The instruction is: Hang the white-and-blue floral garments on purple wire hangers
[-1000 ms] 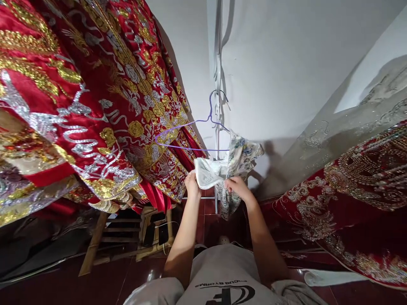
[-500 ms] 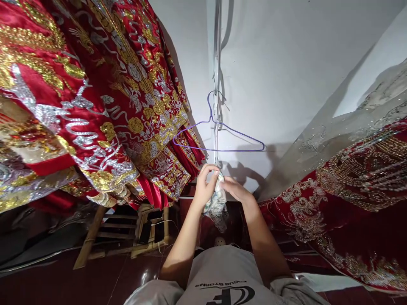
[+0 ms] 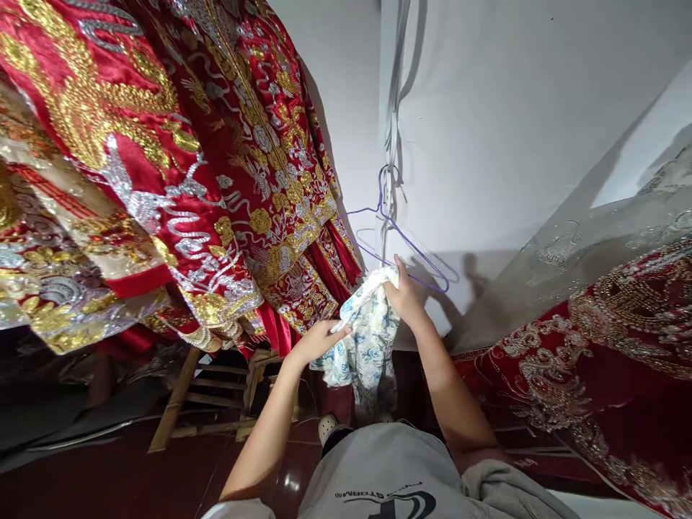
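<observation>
Between my two hands a white garment with a blue floral print hangs spread by its upper edge. My left hand pinches its left side, lower down. With thumb and fingers my right hand grips the upper right corner, the fingers pointing up. Just behind the cloth, a purple wire hanger hangs tilted from a pale strip on the wall; the garment and my right hand cover part of its bottom bar. Which part of the garment I hold cannot be made out.
Red embroidered gowns with gold and silver sequins hang close on the left. A beaded dark red dress and sheer veil stand right. A wooden chair is low left, and a white wall lies ahead.
The bunched garment is now spread out, my hands having moved apart, the left one down and to the left. The hanger has swung from level to tilted. The view has shifted slightly left.
</observation>
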Available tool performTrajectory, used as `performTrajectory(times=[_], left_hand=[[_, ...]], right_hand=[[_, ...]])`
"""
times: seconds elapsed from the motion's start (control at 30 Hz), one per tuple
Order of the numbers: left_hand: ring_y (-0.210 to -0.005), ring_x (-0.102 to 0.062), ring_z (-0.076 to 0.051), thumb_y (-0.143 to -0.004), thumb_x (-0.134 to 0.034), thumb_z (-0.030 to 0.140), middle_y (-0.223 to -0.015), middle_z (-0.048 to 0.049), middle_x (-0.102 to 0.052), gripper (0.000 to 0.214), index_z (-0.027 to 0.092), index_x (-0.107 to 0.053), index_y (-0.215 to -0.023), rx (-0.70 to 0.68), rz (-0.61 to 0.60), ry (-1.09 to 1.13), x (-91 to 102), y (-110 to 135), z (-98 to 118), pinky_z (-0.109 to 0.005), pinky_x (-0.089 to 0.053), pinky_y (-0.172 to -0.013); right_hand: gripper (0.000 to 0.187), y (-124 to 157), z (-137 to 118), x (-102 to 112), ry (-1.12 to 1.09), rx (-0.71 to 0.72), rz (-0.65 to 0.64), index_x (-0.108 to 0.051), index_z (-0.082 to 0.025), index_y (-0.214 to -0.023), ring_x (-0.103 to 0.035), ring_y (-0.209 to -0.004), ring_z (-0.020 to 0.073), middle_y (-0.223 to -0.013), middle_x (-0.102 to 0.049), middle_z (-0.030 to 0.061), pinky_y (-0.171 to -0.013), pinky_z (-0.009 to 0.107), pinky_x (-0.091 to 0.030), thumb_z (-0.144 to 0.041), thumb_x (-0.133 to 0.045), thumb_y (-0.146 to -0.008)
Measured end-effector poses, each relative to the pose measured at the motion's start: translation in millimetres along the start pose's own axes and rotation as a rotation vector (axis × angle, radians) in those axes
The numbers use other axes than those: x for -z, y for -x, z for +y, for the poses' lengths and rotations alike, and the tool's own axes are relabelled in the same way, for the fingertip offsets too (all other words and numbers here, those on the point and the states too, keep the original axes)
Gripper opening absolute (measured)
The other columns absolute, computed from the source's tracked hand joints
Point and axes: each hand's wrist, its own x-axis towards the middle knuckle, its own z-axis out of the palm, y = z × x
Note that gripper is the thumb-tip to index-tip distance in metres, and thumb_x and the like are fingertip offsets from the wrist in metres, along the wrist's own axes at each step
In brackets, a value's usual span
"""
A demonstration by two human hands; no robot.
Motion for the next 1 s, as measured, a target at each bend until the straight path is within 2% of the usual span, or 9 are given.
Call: performTrajectory(times=[0.1, 0.23, 0.37, 0.57, 0.7, 0.8, 0.87, 0.93, 1.0], left_hand=[[-0.069, -0.056, -0.019, -0.087, -0.055, 0.069, -0.070, -0.0024, -0.064, 0.055, 0.017, -0.061, -0.069, 0.034, -0.077, -0.099, 14.7, 4, -9, -0.028, -0.043, -0.066], [-0.094, -0.068, -0.029, -0.086, -0.057, 0.065, -0.100, -0.0116, -0.076, 0.051, 0.017, -0.073, -0.093, 0.032, -0.109, -0.148, 37.9, -4, -10, -0.036, -0.052, -0.087], [-0.106, -0.066, -0.032, -0.092, -0.050, 0.051, -0.111, -0.0178, -0.073, 0.042, 0.014, -0.071, -0.097, -0.145, 0.115, -0.304, 72.2, -27, 17, -0.045, -0.049, -0.100], [-0.073, -0.057, -0.023, -0.091, -0.055, 0.037, -0.078, -0.0069, -0.062, 0.025, 0.020, -0.053, -0.073, -0.308, 0.481, -0.410, 113.4, -55, 70, -0.037, -0.049, -0.075], [-0.068, -0.054, -0.018, -0.094, -0.057, 0.035, -0.078, -0.0031, -0.062, 0.019, 0.020, -0.054, -0.083, -0.436, 0.503, -0.364, 115.1, -72, 92, -0.031, -0.043, -0.068], [-0.075, -0.058, -0.018, -0.097, -0.051, 0.028, -0.091, -0.0056, -0.066, 0.017, 0.018, -0.058, -0.108, -0.509, 0.569, -0.303, 108.1, -84, 98, -0.030, -0.046, -0.073], [-0.085, -0.062, -0.020, -0.099, -0.044, 0.024, -0.100, -0.0090, -0.068, 0.026, 0.017, -0.058, -0.120, -0.517, 0.606, -0.279, 104.5, -88, 98, -0.033, -0.048, -0.080], [-0.097, -0.064, -0.023, -0.099, -0.040, 0.021, -0.109, -0.0117, -0.069, 0.029, 0.017, -0.061, -0.118, -0.521, 0.614, -0.304, 103.2, -90, 96, -0.036, -0.050, -0.087], [-0.103, -0.064, -0.025, -0.098, -0.040, 0.019, -0.112, -0.0128, -0.069, 0.029, 0.017, -0.064, -0.112, -0.530, 0.615, -0.342, 103.8, -90, 94, -0.039, -0.050, -0.092]], right_hand=[[0.033, -13, 14, 3, 0.080, -0.078, 0.074, -0.070, -0.020, -0.102, -0.069, -0.097, 0.0346, -0.100, -0.076, 0.0156, -0.086, 0.043, -0.053, -0.035, -0.046, -0.085], [0.029, -19, 23, 30, 0.070, -0.095, 0.206, -0.070, -0.020, -0.090, -0.071, -0.096, 0.0346, -0.098, -0.077, 0.0154, -0.083, 0.041, -0.053, -0.037, -0.050, -0.078], [0.023, -17, 19, 56, 0.041, -0.030, 0.270, -0.069, -0.021, -0.083, -0.070, -0.094, 0.0322, -0.094, -0.078, 0.0120, -0.083, 0.039, -0.053, -0.036, -0.053, -0.075], [0.016, -16, 9, 77, 0.050, -0.080, 0.246, -0.065, -0.022, -0.069, -0.070, -0.088, 0.0324, -0.075, -0.073, 0.0085, -0.079, 0.039, -0.052, -0.036, -0.061, -0.075], [0.022, -11, 7, 68, -0.074, -0.067, 0.169, -0.069, -0.019, -0.080, -0.070, -0.088, 0.0302, -0.081, -0.075, 0.0088, -0.079, 0.038, -0.052, -0.040, -0.063, -0.077], [0.025, -5, 11, 63, -0.121, -0.035, 0.154, -0.071, -0.017, -0.086, -0.069, -0.091, 0.0298, -0.087, -0.075, 0.0110, -0.082, 0.039, -0.053, -0.038, -0.062, -0.077], [0.038, -1, 15, 70, -0.143, 0.050, 0.204, -0.071, -0.018, -0.110, -0.068, -0.101, 0.0293, -0.105, -0.074, 0.0129, -0.088, 0.041, -0.053, -0.033, -0.062, -0.077], [0.070, -1, 19, 84, -0.163, 0.117, 0.303, -0.051, -0.020, -0.145, -0.065, -0.109, 0.0289, -0.127, -0.067, 0.0155, -0.091, 0.043, -0.053, -0.028, -0.063, -0.076], [0.093, -6, 23, 103, -0.157, 0.120, 0.379, -0.027, -0.019, -0.160, -0.064, -0.110, 0.0292, -0.139, -0.060, 0.0190, -0.092, 0.045, -0.054, -0.028, -0.065, -0.075]])
